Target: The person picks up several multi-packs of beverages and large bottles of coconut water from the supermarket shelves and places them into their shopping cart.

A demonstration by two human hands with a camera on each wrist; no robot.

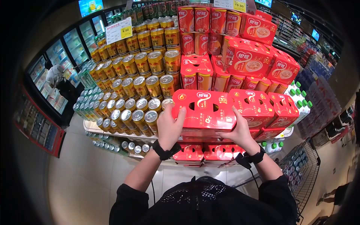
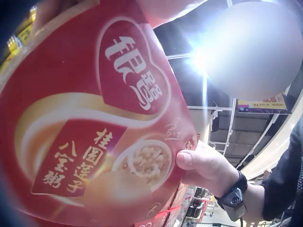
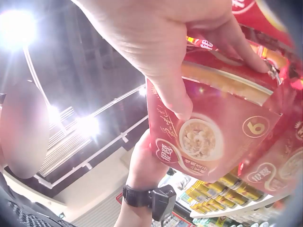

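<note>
Both hands grip a red pack at centre frame, left hand and right hand with fingers curled round its ends; a careless tug could tumble gold cans just left or tilted packs above.

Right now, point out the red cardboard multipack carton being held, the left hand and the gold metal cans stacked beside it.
red cardboard multipack carton [image 1: 204, 110]: head view, top panel.
left hand [image 1: 170, 127]: head view, back of hand.
gold metal cans [image 1: 155, 64]: head view, one can's side, mid-stack.
</note>
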